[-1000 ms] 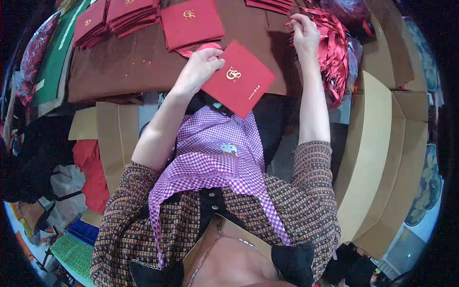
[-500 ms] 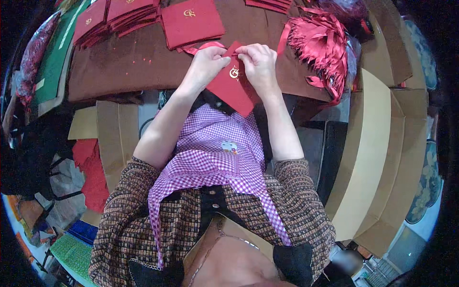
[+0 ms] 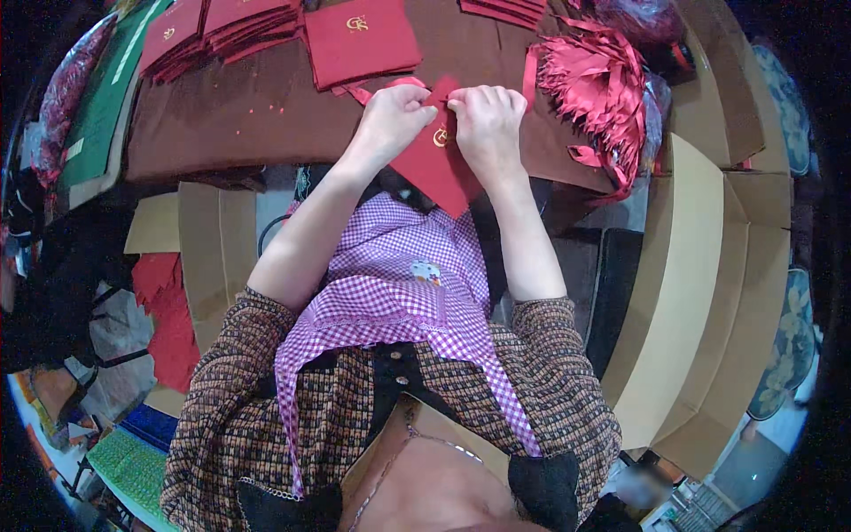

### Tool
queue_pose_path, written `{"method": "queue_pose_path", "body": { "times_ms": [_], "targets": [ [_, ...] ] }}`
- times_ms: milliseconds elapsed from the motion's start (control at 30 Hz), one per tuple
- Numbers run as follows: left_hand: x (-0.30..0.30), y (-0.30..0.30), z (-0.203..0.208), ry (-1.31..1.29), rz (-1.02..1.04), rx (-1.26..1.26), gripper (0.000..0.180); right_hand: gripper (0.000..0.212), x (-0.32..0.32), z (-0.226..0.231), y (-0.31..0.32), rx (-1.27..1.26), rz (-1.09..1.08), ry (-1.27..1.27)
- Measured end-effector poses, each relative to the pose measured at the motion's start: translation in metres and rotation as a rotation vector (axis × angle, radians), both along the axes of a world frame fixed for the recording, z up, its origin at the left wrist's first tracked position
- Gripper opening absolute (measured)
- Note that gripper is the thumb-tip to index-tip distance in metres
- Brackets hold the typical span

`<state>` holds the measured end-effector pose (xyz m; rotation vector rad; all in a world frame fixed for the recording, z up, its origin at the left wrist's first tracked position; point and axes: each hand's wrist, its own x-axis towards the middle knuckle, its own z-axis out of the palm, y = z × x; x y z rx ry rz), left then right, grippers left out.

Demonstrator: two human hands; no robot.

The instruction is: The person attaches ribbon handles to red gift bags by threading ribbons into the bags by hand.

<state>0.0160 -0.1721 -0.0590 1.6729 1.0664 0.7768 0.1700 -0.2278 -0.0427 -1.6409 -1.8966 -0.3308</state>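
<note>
Left hand (image 3: 394, 120) is closed in a thumb-and-finger pinch on the left edge of a flat, matte red square piece with a gold emblem (image 3: 433, 173), held over the tabletop's near edge. Right hand (image 3: 487, 120) pinches it near its far corner. Looks light, bendy, easy to crease, probably not slippery; I'd grip the edges. Beyond, on the brown cloth-covered tabletop (image 3: 239, 146): matching red stack (image 3: 363, 44) far left, shiny red ribbon bundle (image 3: 596, 80) right.
</note>
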Motion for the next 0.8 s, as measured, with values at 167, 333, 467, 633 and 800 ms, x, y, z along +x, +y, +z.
{"method": "queue_pose_path", "body": {
  "times_ms": [167,333,467,633,800],
  "targets": [
    [0.0,-0.006,0.012,0.063,0.001,0.025,0.03,0.007,-0.001,0.002,-0.003,0.028,0.016,-0.062],
    [0.002,-0.009,0.002,-0.038,0.005,0.04,0.033,0.007,-0.008,0.013,-0.009,0.006,-0.01,-0.138],
    [0.005,-0.017,0.011,-0.035,0.025,0.158,0.029,0.006,-0.012,0.015,-0.01,-0.021,-0.038,-0.208],
    [0.007,-0.024,0.024,0.063,0.023,0.261,0.03,0.007,-0.011,0.013,-0.007,-0.028,-0.036,-0.039],
    [0.009,-0.028,0.031,-0.02,0.039,0.308,0.015,0.009,-0.015,0.012,-0.007,-0.054,-0.021,0.108]
  ]
}}
